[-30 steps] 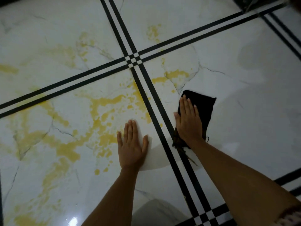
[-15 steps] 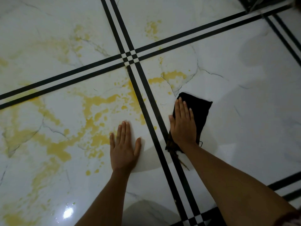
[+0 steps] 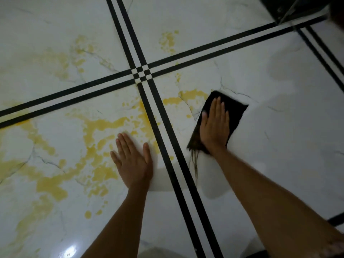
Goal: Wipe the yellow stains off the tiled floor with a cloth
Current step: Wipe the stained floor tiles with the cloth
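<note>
- Forward slid the cloth under the right hand. Half a second ago its far corner lay short of the yellow patch right of the stripe crossing; now that corner is level with the patch and just beside it.
- Right hand lies flat on the cloth, fingers straight and close together, pressing it to the floor. It is to the right of the crossing and nearer the person.
- Cloth is black. Loose threads trail from its near edge toward the person.
- Left hand stays flat on bare tile, fingers straight, thumb spread, holding nothing. It is on the near side of the crossing, just left of the double stripe that runs from it toward the person.
- Stains spread widest left of the crossing on its near side, close to the left fingertips.
- Fainter yellow marks lie beyond the crossing to the left, and a small one beyond it to the right.
- Glare shines on the tile at the bottom edge, left of the crossing.
</note>
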